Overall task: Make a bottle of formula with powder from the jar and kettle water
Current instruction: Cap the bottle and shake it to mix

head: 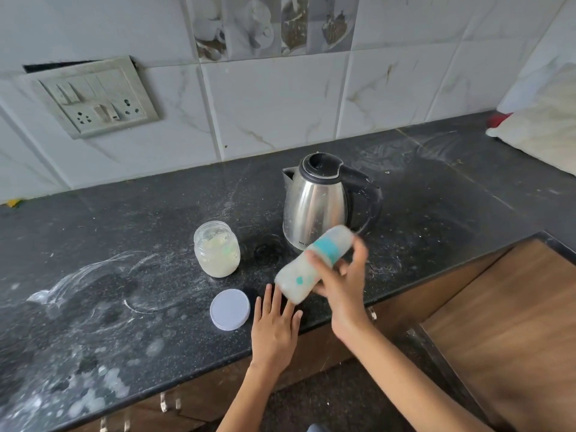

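Observation:
My right hand (344, 275) grips a baby bottle (299, 272) with a teal collar, tilted nearly on its side above the counter, cap end toward the kettle; the bottle is motion-blurred and looks milky white inside. My left hand (274, 322) lies flat on the black counter (124, 307) just below the bottle, fingers spread, holding nothing. An open glass jar (217, 249) of pale powder stands left of the bottle. Its white lid (230, 309) lies flat in front of the jar, beside my left hand. The steel kettle (318, 201) stands behind the bottle, lid closed.
White powder smears cover the counter's left part. A switchboard with sockets (93, 96) hangs on the tiled wall at left. A white cloth-like bundle (542, 120) sits at the far right. The counter's front edge runs just under my left wrist; wooden cabinet fronts lie below.

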### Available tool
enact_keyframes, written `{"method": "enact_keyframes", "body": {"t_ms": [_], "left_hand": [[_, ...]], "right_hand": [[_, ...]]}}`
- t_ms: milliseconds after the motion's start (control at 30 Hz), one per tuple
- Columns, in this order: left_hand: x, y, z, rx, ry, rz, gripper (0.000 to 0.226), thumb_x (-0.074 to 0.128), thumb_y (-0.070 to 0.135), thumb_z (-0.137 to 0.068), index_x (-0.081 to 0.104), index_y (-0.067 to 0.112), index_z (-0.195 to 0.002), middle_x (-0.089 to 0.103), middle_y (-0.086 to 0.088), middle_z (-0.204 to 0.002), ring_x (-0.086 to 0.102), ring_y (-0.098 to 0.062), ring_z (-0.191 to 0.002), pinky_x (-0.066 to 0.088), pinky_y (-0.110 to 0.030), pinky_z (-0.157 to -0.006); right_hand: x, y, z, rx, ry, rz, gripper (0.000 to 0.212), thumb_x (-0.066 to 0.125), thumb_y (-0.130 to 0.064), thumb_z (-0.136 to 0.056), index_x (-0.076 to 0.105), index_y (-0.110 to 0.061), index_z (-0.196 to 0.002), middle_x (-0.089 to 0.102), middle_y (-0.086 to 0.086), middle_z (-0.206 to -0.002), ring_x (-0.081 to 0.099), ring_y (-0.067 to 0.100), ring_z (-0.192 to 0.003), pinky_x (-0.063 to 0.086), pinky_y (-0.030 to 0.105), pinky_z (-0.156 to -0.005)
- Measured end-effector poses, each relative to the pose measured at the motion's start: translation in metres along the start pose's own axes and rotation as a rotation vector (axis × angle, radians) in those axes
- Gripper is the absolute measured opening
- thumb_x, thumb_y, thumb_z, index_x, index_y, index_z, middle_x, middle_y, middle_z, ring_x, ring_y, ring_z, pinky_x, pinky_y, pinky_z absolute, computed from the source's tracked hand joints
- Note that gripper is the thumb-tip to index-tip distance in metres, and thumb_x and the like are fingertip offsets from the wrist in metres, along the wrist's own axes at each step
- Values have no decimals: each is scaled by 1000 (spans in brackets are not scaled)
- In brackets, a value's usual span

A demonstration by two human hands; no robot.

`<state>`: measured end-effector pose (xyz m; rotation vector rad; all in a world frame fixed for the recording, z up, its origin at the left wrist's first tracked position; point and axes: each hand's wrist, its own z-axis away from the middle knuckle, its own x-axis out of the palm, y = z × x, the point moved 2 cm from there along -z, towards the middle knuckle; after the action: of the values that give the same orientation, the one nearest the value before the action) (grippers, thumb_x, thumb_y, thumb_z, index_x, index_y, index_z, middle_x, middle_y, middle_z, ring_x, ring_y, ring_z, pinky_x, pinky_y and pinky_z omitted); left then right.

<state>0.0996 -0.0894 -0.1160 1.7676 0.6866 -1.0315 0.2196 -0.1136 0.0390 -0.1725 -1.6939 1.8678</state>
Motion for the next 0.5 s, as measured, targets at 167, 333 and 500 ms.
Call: {"method": "enact_keyframes", "body": {"t_ms": [167, 333, 500], "left_hand": [[35, -31, 11, -172, -109, 253, 65, 35, 74, -85, 39, 34, -136, 46, 4, -142, 45, -4, -127, 40, -30, -107], [-2, -1, 0, 88, 20, 37, 48, 31, 37, -98, 42, 17, -140, 50, -6, -141, 46, -30, -131, 32, -48, -109], [-4, 1, 0, 66, -33, -105, 56, 37, 29, -86, 39, 17, -140, 47, -13, -144, 44, -34, -132, 43, -52, -103]], "right_hand": [[8, 21, 23, 337, -161, 45, 74, 89, -25, -60, 56, -19, -126, 74, 8, -109, 73, 22, -98, 60, 36, -72], [5, 17, 10, 576, -130, -253, 27, 75, -26, -78, 63, -17, -100, 65, 13, -106, 67, 28, -103, 54, 38, -80], [-2, 17, 2, 616, -94, -227, 20, 73, -19, -83, 63, -12, -98, 67, 12, -96, 68, 28, -91, 55, 45, -84]]}}
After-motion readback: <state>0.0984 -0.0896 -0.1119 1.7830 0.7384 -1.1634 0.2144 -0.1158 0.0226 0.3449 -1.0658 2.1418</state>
